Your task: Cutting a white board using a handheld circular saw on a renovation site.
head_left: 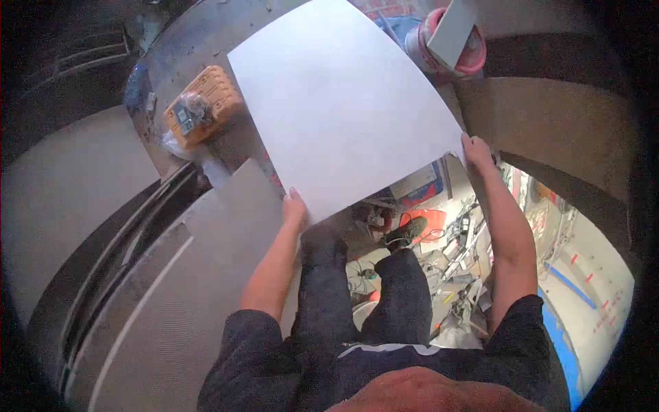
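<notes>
In the head view, we hold a broad, smooth, flat white sheet out in front of us. Its near edge slants from lower left up to the right; its side edges run away from us, leaning left, and the far corner leaves the picture at the top. The long axis seems to follow those side edges, though the lens bends them. Our left hand pinches the near left corner and our right hand the near right one, thumbs on top; the fingers beneath are mostly hidden. Left of the sheet sits a ribbed yellow-orange plastic case; by its far right edge stands a round pink-rimmed bucket with a pale flat board across it.
</notes>
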